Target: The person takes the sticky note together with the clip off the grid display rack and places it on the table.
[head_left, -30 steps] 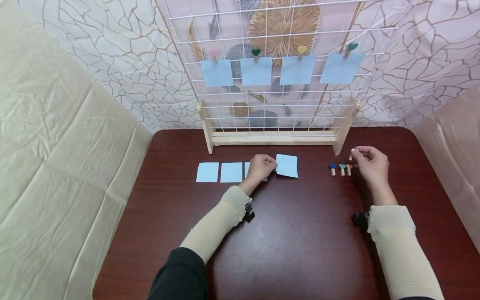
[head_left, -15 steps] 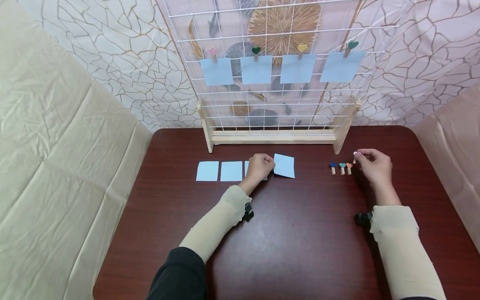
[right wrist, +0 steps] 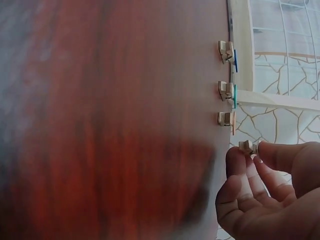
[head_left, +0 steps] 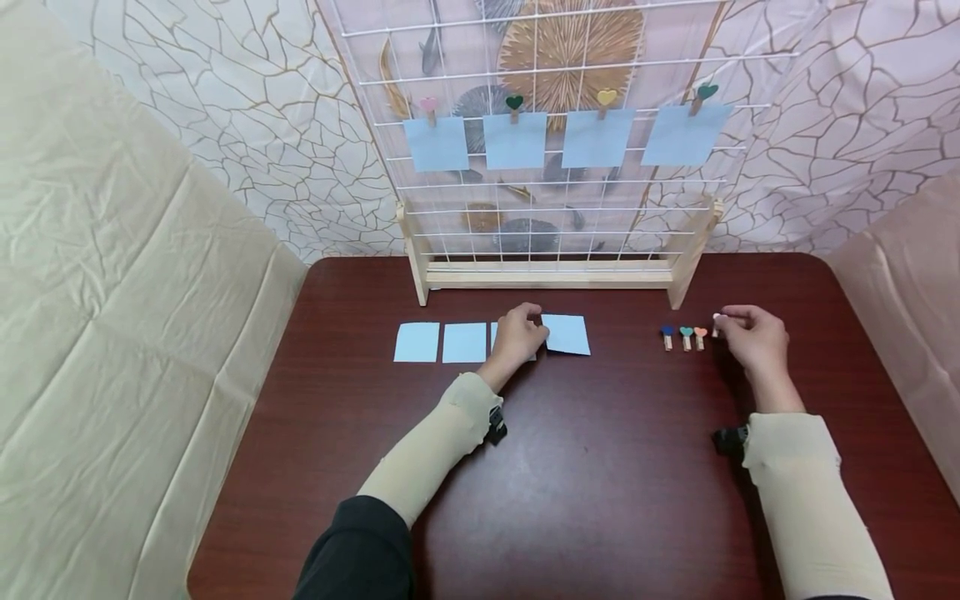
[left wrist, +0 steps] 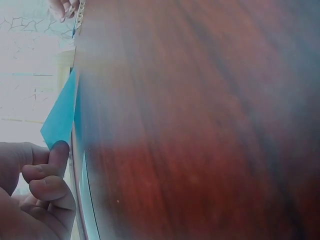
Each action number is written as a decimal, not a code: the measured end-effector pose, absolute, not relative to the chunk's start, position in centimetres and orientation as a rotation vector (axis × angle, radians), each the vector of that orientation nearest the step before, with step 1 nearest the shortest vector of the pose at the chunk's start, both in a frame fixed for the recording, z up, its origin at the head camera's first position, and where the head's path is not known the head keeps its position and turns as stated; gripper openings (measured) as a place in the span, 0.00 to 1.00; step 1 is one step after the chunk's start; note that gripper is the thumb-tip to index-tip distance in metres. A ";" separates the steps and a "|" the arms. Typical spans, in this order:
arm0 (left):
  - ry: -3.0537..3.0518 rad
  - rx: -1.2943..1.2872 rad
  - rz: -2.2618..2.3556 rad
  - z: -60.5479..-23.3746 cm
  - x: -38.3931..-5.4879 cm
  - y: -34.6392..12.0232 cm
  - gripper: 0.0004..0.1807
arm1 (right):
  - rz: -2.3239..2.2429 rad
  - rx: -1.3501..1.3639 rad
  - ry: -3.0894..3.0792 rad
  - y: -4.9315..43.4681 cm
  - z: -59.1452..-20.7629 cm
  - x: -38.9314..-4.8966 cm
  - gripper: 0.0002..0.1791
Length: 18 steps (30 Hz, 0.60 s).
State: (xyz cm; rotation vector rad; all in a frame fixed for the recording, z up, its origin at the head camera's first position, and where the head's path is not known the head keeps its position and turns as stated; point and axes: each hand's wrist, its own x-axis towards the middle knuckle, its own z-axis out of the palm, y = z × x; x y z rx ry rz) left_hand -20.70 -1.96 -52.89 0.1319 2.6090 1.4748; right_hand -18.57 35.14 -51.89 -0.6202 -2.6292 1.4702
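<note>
My left hand [head_left: 513,340] pinches the left edge of a square light-blue paper note [head_left: 567,334] low at the tabletop. In the left wrist view that note [left wrist: 61,115] slants up from the wood, one corner between thumb and finger. At the right, my right hand [head_left: 757,342] holds a small wooden clothespin [head_left: 716,323] with a pale heart between its fingertips; the right wrist view has this clothespin [right wrist: 246,147] from its end. Just left of it lie a blue-heart clothespin [head_left: 667,337], a teal one [head_left: 686,337] and an orange one [head_left: 701,337].
Two blue notes [head_left: 416,342] lie flat to the left; a third [head_left: 494,335] is partly behind my left hand. Behind stands a white wire grid on a wooden stand [head_left: 547,278], with several notes [head_left: 515,142] clipped on it by heart clothespins. Fabric walls surround the table [head_left: 600,467].
My right hand has shifted slightly right and toward me with its clothespin, in line with the other clothespins. The note in my left hand has moved a little left and lies lower.
</note>
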 end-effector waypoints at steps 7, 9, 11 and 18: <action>2.681 0.172 1.411 -53.4 -20.9 -1.9 0.17 | 1.483 -0.634 -2.673 35.4 -52.0 -18.4 0.26; 2.691 0.166 1.390 -53.4 -20.9 -1.9 0.16 | 1.493 -0.627 -2.676 35.4 -52.0 -18.3 0.25; 2.686 0.166 1.375 -53.3 -20.8 -1.9 0.15 | 1.501 -0.618 -2.678 35.5 -52.0 -18.3 0.25; 2.690 0.221 1.322 -53.3 -20.8 -1.9 0.15 | 1.491 -0.618 -2.710 35.6 -52.0 -18.2 0.25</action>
